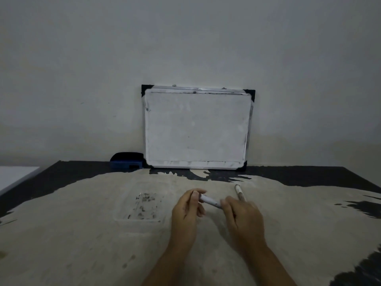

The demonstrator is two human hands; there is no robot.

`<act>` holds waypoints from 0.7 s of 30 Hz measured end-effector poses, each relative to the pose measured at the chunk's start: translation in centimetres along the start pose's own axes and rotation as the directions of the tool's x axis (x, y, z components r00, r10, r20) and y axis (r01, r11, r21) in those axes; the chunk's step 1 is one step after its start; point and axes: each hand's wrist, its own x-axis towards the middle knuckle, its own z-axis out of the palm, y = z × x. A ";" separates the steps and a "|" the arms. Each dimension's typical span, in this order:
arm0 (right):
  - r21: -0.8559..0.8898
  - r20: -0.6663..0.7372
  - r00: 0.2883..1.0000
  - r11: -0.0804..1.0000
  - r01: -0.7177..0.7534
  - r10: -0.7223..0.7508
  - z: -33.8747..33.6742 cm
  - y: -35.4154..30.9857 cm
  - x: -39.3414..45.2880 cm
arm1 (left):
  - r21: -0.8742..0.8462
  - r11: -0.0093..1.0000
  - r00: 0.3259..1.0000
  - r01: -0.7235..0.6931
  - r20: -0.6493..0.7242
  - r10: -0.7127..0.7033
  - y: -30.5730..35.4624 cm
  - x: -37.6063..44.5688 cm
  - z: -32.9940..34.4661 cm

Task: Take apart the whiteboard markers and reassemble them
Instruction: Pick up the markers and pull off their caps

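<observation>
Both hands meet over the middle of the worktop, sharing one whiteboard marker between them. The left hand has its fingers curled shut round the marker's left end, which looks darker — whether that is a cap cannot be told in the dim light. The right hand pinches the other end, its fingers closed over the tip so that this end is hidden. The marker runs slightly downward from left to right, held just above the surface.

A second marker lies on the worktop just beyond the right hand, pointing away from the person; its near end disappears behind the knuckles. To the left of the hands sits a shallow clear tray with dark smudges on its bottom.

At the back edge a small whiteboard with black corner pieces leans upright against the wall. A blue eraser sits just beside its lower left corner. The worktop is pale and worn in the middle — dark along its edges.
</observation>
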 end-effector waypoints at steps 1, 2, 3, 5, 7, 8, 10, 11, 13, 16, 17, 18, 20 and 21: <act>-0.013 0.038 0.998 0.999 0.046 -0.045 0.1 0.1 0.0 | 0.013 1.000 1.000 -0.001 0.009 0.001 -0.1 0.0 -0.1; -0.004 0.071 0.995 0.998 0.065 -0.065 0.2 0.1 0.0 | 0.028 1.000 1.000 -0.001 0.015 0.001 -0.3 0.0 -0.1; 0.010 0.097 0.993 0.997 0.070 -0.071 0.3 0.2 0.0 | 0.046 0.999 1.000 -0.006 0.014 0.005 -0.4 0.0 -0.1; 0.019 0.103 0.992 0.997 0.077 -0.079 0.4 0.5 0.0 | 0.138 0.990 0.999 -0.043 0.011 0.042 -0.8 -0.1 0.1; 0.032 0.072 0.994 0.996 0.078 -0.080 0.4 0.7 0.0 | 0.321 0.940 0.992 -0.119 0.010 0.122 -1.2 -0.2 0.3; 0.034 0.054 0.995 0.996 0.077 -0.079 0.4 0.8 0.1 | 0.410 0.899 0.986 -0.157 0.012 0.166 -1.3 -0.2 0.3; 0.010 0.019 0.996 0.996 0.090 -0.090 0.3 1.0 0.2 | 0.514 0.834 0.975 -0.200 0.017 0.223 -1.5 0.0 0.2; -0.007 0.006 0.995 0.995 0.102 -0.102 0.3 1.1 0.2 | 0.525 0.826 0.974 -0.205 0.022 0.227 -1.6 0.2 0.0; -0.034 -0.020 0.992 0.991 0.126 -0.127 0.4 1.2 0.4 | 0.482 0.857 0.979 -0.182 0.010 0.202 -1.6 0.3 -0.1; -0.101 -0.054 0.986 0.983 0.153 -0.159 0.6 1.1 0.7 | 0.334 0.938 0.990 -0.098 -0.064 0.126 -1.0 0.1 0.2; -0.123 -0.063 0.983 0.979 0.162 -0.170 0.6 1.1 0.7 | 0.281 0.957 0.992 -0.066 -0.087 0.094 -0.8 0.0 0.3; -0.138 -0.071 0.981 0.975 0.172 -0.183 0.6 1.0 0.7 | 0.232 0.972 0.992 -0.033 -0.108 0.059 -0.5 0.0 0.3; -0.144 -0.077 0.974 0.969 0.199 -0.211 0.5 1.0 0.8 | 0.155 0.988 0.990 0.018 -0.144 0.005 -0.3 0.0 0.3; -0.142 -0.069 0.972 0.967 0.213 -0.225 0.5 1.0 0.8 | 0.138 0.990 0.987 0.035 -0.157 -0.013 -0.3 0.0 0.3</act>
